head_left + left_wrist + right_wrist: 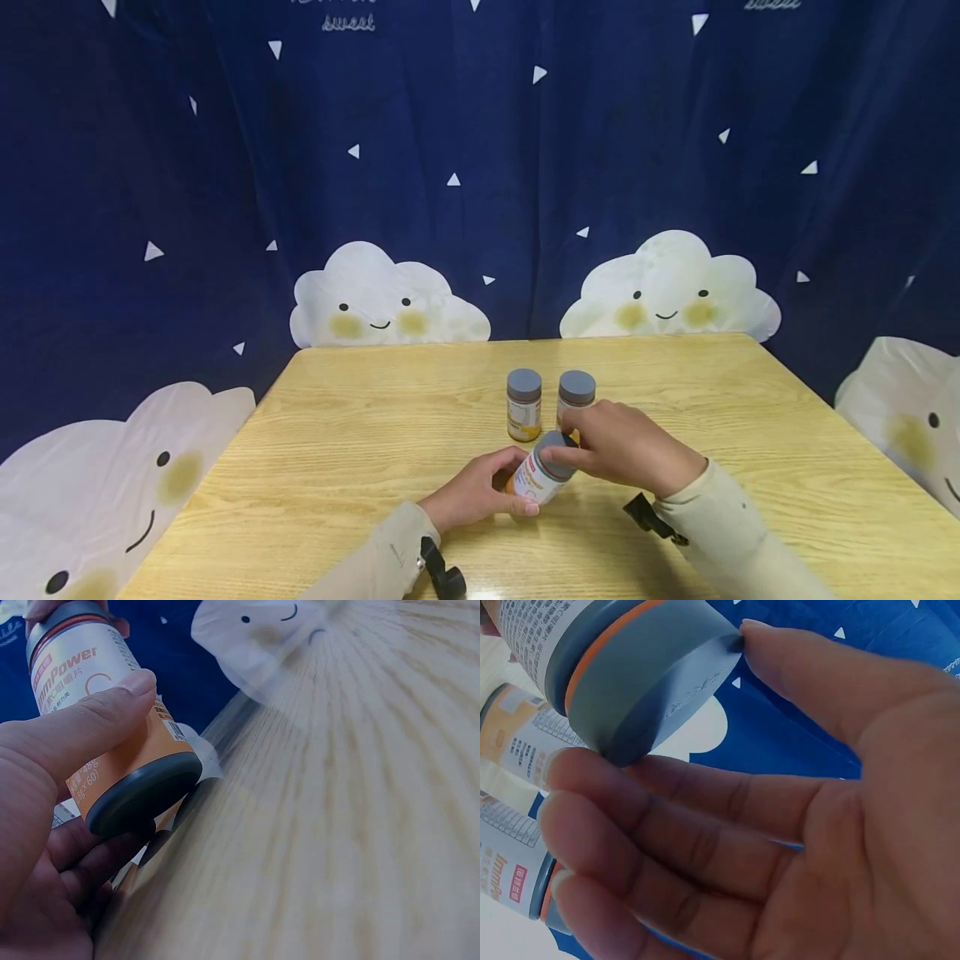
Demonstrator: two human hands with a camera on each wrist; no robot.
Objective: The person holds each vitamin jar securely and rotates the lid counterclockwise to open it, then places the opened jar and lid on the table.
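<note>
A supplement bottle (533,482) with a white and orange label is tilted above the table, its grey cap (553,456) toward the upper right. My left hand (476,493) grips its body, the thumb across the label in the left wrist view, where the dark base (146,793) hangs off the wood. With thumb and fingertips on opposite edges, my right hand (628,448) pinches the cap, seen close in the right wrist view. Two similar bottles stand upright just beyond: one (523,414) on the left, the other (577,388) partly hidden behind my right hand.
The light wooden table (375,417) reaches back to a dark blue curtain (420,167) printed with white triangles and smiling clouds. A black strap (651,518) with a small device sits on each wrist, over the pale sleeves.
</note>
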